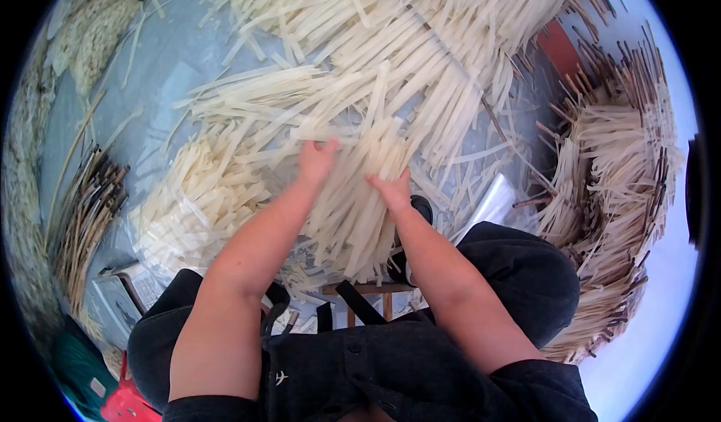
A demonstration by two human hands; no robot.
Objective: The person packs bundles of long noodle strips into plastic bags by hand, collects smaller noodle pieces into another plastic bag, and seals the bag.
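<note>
A thick bundle of pale, dried flat noodles (349, 212) fans down in front of my lap. My left hand (318, 161) is at the bundle's upper left, its fingers curled on a few noodle strips that are smeared by motion. At the right side of the bundle, my right hand (392, 191) has its thumb and fingers around the noodles; part of its grip is hidden behind them. Left of my left forearm lies another heap of flat noodles (199, 189), partly in clear plastic. Beyond both hands, a large spread of loose noodles (405, 54) covers the floor.
Noodles hanging on sticks (616, 174) are stacked along the right wall. A bundle of thin brown sticks (94, 204) lies at left. A long rod (458, 69) crosses the noodle spread. A wooden stool (368, 289) stands between my knees, and a red object (129, 401) is at lower left.
</note>
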